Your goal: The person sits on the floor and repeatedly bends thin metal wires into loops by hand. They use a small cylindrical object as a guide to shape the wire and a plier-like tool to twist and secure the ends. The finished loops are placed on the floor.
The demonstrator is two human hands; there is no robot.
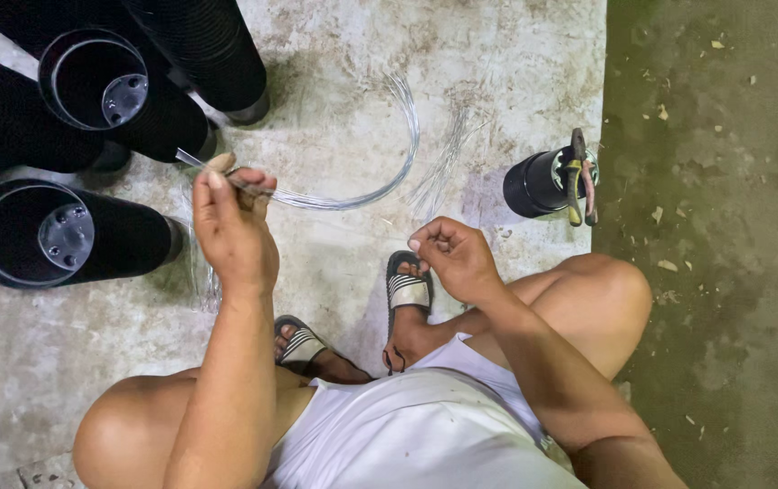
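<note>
Left hand (233, 228) is raised over the concrete floor (334, 81), fingers curled shut around a small wood-coloured handle (222, 163) with a metal tip poking out toward the black tubes; same grip also pinches the end of a bundle of thin silvery wires (380, 177); the wires leave the fist and sweep in a wide arc across the floor, up and away from the person.

Right hand (454, 258) sits lower and to the right, well apart from the left; fingers bent in, thumb against fingertips in a pinch; cannot tell whether a wire strand is between them, too fine to see.

Containers: three black ribbed tubes (90, 81) stand top-left, just beyond the left hand; two show open mouths, each with a grey metal disc with holes at the bottom, otherwise nothing seen in them; third seen only from the side.

A shorter black cylinder (534, 184) stands alone to the right of the wire arc, near the edge of the darker floor strip; pliers (579, 177) with red-and-yellow grips rest across its top.

Loose wire strands (448, 158) lie on the floor between the arc and that cylinder; sandalled feet (407, 294) below the hands.
</note>
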